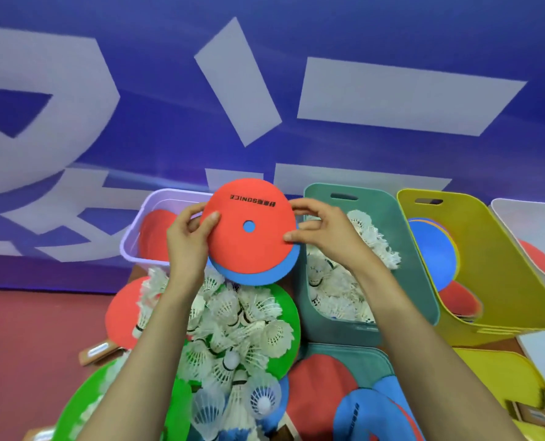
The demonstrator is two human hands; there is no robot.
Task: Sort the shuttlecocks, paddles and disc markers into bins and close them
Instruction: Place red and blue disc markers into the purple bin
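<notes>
Red disc marker [249,227] stacked on blue disc marker [265,275], pinched at opposite edges by left hand [188,240] and right hand [322,230], above lilac bin [131,246]; upside-down "SONICE" print.

Blue banner, red floor

A blue banner [360,33] with big white characters fills the back; a red floor [26,329] lies below it at left.

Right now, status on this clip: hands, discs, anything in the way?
Both hands, left hand and right hand, gripping red disc stacked on blue disc. Held over lilac bin. Shuttlecock pile below; path clear.
</notes>
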